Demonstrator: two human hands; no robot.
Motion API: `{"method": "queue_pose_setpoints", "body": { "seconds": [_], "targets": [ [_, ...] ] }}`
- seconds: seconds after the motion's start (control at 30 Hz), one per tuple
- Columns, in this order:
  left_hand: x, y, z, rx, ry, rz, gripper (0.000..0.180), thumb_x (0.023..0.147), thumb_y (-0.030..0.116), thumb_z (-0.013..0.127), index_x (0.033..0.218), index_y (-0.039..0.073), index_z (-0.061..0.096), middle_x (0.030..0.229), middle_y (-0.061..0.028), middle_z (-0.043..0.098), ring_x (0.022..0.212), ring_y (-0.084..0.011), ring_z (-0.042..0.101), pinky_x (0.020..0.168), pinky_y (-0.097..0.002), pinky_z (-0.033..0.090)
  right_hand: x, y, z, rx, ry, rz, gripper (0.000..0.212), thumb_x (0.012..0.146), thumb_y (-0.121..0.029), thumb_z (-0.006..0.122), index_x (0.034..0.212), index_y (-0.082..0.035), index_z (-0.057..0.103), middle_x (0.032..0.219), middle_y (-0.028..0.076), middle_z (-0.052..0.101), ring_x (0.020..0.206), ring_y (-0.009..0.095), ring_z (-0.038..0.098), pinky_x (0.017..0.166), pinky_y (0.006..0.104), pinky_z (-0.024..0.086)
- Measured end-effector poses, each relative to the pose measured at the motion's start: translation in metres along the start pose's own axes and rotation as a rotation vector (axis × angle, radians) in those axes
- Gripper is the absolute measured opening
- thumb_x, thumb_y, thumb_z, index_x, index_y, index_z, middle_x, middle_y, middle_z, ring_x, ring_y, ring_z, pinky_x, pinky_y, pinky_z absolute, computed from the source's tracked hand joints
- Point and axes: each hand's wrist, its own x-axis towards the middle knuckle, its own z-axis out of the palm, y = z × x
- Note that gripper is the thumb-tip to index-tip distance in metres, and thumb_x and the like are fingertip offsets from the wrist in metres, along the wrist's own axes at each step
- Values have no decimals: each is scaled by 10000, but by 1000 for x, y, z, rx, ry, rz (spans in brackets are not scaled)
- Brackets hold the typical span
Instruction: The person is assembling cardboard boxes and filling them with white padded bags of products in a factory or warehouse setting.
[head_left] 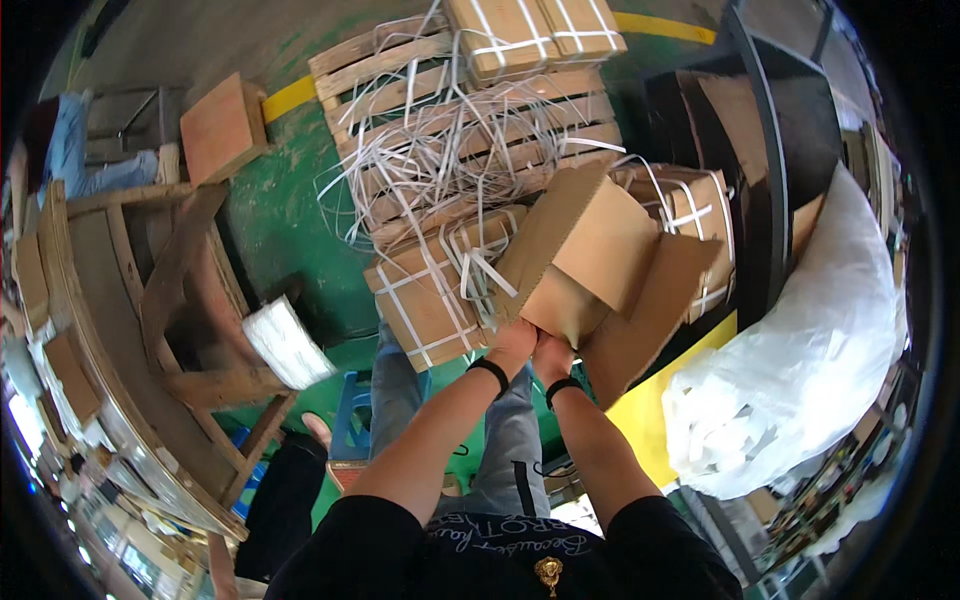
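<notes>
Two hands meet just right of the frame's centre, both gripping the lower edge of an opened cardboard box (600,265). The left hand (513,345) is closed around the box's bottom left corner, and the right hand (552,355) is closed on the same edge right beside it, the two touching or nearly so. Each wrist wears a dark band. The box is tilted, its flaps spread: one large flap rises toward the upper centre, another hangs down to the right over a yellow surface (650,420).

Just left of the held box, a closed carton bound with white straps (425,295) sits at centre frame, touching or just beside the box. Behind it, in the upper centre, a wooden pallet (400,70) carries a tangle of loose white strapping (440,150), with two more strapped cartons (530,35) at the top edge. Another strapped carton (700,215) shows right of the held box, partly hidden by it.

At the right, a large white plastic bag (800,370) bulges with pale scraps. At the left, a wooden frame (190,290) stands on the green floor (280,210), and another person in blue trousers (80,160) is at the upper left.
</notes>
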Motion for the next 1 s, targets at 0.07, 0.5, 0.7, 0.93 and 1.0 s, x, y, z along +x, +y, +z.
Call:
{"method": "queue_pose_setpoints", "body": {
  "seconds": [0.07,0.5,0.7,0.93,1.0],
  "targets": [
    [-3,1,-21,-64,27,12,272,766,171,517,982,68,646,1015,-74,628,993,-247,554,889,-383,403,-6,7,9,-43,93,2,149,795,-160,518,866,-83,624,831,140,631,740,321,611,617,422,499],
    [-7,-14,-43,-166,82,31,264,742,207,519,898,37,648,934,-132,640,946,-286,569,895,-435,386,-49,-25,-27,460,614,-106,268,677,-51,527,932,-6,594,931,174,603,883,322,580,806,394,458],
    [8,11,-31,-299,-43,-40,319,789,224,490,1068,147,624,1139,-51,592,1081,-290,526,928,-498,351,-47,30,-2,1933,51,1045,343,831,-279,585,1119,-99,536,979,98,575,979,310,548,845,483,456],
    [14,17,-23,-332,99,31,287,802,221,492,1044,149,626,1084,-59,607,1036,-248,550,865,-400,420,-22,26,34,1973,155,864,149,838,-183,579,977,-129,573,840,25,615,687,178,604,559,300,512],
    [18,18,-24,-313,115,21,282,799,219,495,1038,148,627,1073,-62,612,1023,-255,556,858,-402,423,-25,40,45,2088,135,577,84,844,-120,556,926,-115,575,812,14,606,677,142,589,558,273,492]
  ]
}}
